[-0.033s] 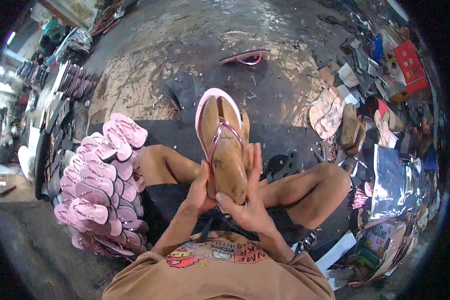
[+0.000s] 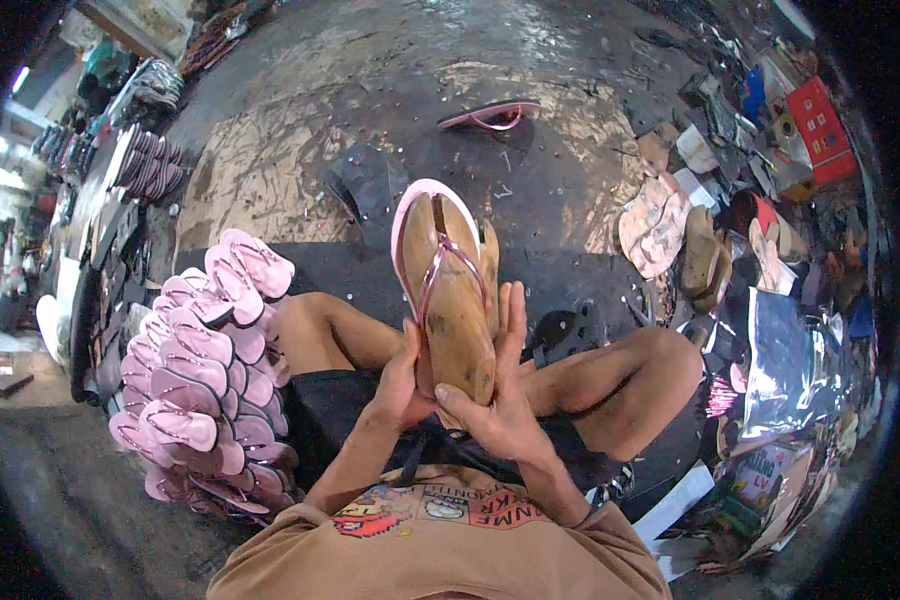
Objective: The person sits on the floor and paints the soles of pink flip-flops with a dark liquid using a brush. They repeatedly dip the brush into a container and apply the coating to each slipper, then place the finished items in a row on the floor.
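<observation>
A brown foot-shaped shoe last (image 2: pixel 460 335) is held upright before my lap, toe end pointing away. Fitted on it is a pink flip-flop (image 2: pixel 427 187); its shiny pink thong strap crosses the top of the last, the post sitting in the toe slot. My left hand (image 2: pixel 398 385) closes around the left side near the heel. From the right, my right hand (image 2: pixel 500 405) grips the heel, its thumb across the top and its fingers stretched along the side. What lies beneath the sole is mostly hidden; a second brown edge shows behind on the right.
A heap of pink flip-flops (image 2: pixel 195 350) lies by my left knee. One flip-flop (image 2: pixel 490 115) rests on the floor ahead. To the right are more brown lasts (image 2: pixel 705 260), a plastic sheet (image 2: pixel 785 365), a red box (image 2: pixel 822 130) and scraps. Stacked striped footwear (image 2: pixel 150 165) stands far left.
The last and flip-flop have tilted slightly in my hands, and the strap sits a little farther left. Both hands keep their grip.
</observation>
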Demonstrator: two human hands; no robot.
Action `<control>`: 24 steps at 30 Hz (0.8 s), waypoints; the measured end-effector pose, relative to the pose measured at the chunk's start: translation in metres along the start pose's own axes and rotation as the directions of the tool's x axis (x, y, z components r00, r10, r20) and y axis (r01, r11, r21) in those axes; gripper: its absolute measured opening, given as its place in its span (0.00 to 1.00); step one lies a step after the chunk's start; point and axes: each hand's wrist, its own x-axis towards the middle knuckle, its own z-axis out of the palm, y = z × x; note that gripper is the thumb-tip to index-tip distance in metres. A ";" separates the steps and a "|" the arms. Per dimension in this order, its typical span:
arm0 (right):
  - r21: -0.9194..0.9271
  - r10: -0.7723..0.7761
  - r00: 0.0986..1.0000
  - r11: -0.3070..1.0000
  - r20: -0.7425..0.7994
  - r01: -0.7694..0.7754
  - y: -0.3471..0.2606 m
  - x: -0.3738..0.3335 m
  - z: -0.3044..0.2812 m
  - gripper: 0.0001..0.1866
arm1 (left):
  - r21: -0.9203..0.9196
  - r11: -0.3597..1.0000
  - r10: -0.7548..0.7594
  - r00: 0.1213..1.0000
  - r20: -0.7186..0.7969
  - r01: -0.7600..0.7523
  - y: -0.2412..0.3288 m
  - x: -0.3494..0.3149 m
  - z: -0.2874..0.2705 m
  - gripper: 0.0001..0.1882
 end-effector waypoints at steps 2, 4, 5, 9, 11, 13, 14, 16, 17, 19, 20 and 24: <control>0.139 0.020 1.000 0.990 0.000 -0.019 0.001 0.004 0.004 0.69 | 0.060 0.998 -0.001 0.982 -0.187 0.012 0.013 0.010 0.018 0.39; 0.226 0.058 0.998 0.972 0.014 -0.060 -0.007 -0.013 -0.001 0.67 | 0.072 0.997 -0.016 0.999 -0.048 0.019 0.044 0.029 -0.037 0.35; 0.294 0.102 0.995 0.951 0.007 -0.100 -0.017 -0.020 -0.006 0.66 | -0.016 0.999 0.046 0.997 -0.067 -0.047 0.055 0.035 -0.053 0.35; -0.177 -0.010 0.920 0.982 -0.393 -0.065 0.035 0.039 -0.053 0.52 | -0.312 0.950 0.035 0.990 0.133 0.008 0.031 0.020 -0.021 0.40; -0.390 -0.028 0.928 0.912 -0.371 -0.129 0.079 0.064 -0.092 0.45 | -0.299 0.952 0.007 0.972 0.233 0.065 0.018 0.012 -0.002 0.41; -0.695 -0.170 0.947 0.716 -0.272 -0.071 0.074 0.075 -0.094 0.44 | -0.318 0.943 -0.003 0.962 0.271 0.092 0.022 0.003 0.010 0.38; -0.821 -0.229 0.952 0.569 -0.203 -0.038 0.048 0.076 -0.084 0.44 | -0.342 0.935 -0.002 0.965 0.261 0.094 0.023 -0.003 0.012 0.38; -0.794 -0.399 0.911 0.586 -0.104 0.166 -0.010 0.079 -0.068 0.43 | -0.395 0.877 -0.160 0.941 0.298 0.274 0.010 -0.006 -0.016 0.37; -0.781 -0.462 0.885 0.530 0.061 0.330 -0.036 0.082 -0.062 0.43 | -0.415 0.840 -0.227 0.921 0.316 0.349 0.000 -0.006 -0.034 0.37; -0.664 -0.460 0.872 0.602 0.167 0.444 -0.057 0.085 -0.056 0.45 | -0.355 0.718 -0.458 0.790 0.407 0.599 -0.033 -0.019 -0.004 0.33; -0.582 -0.401 0.910 0.718 0.104 0.382 -0.063 0.085 -0.067 0.47 | -0.216 0.842 -0.343 0.799 0.493 0.495 -0.027 -0.038 0.036 0.33; -0.484 -0.158 0.970 0.845 0.185 0.230 -0.077 0.113 -0.074 0.46 | 0.033 0.968 -0.246 0.914 0.323 0.249 -0.018 -0.039 0.021 0.41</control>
